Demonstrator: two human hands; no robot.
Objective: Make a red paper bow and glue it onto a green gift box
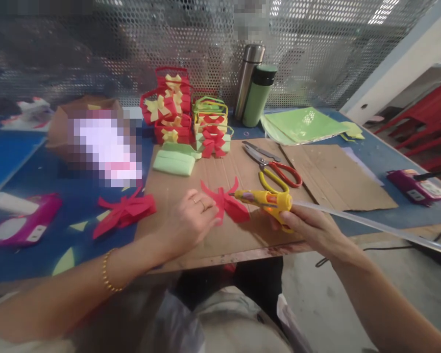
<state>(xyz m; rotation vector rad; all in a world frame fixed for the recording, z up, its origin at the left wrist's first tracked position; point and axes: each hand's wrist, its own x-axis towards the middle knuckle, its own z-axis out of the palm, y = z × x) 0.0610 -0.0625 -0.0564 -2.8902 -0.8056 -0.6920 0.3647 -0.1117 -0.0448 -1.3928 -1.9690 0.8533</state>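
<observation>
Red paper bow (pixel 236 208) lies on the cardboard sheet (pixel 180 245), near its front edge; left hand (pixel 198 215) pins the bow's left wing under its fingers; right hand (pixel 305 223) grasps yellow glue gun (pixel 266 200), nozzle at the bow's centre; scissors (pixel 279 169) lie beyond the gun; small red and yellow baskets (pixel 172 108) stand at the sheet's back-left corner; green tumbler (pixel 257 100) stands behind the sheet.

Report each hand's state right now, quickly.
Left hand: fingers on the red bow; pinching or pressing, can't tell.
Right hand: closed, holding the yellow glue gun.
</observation>
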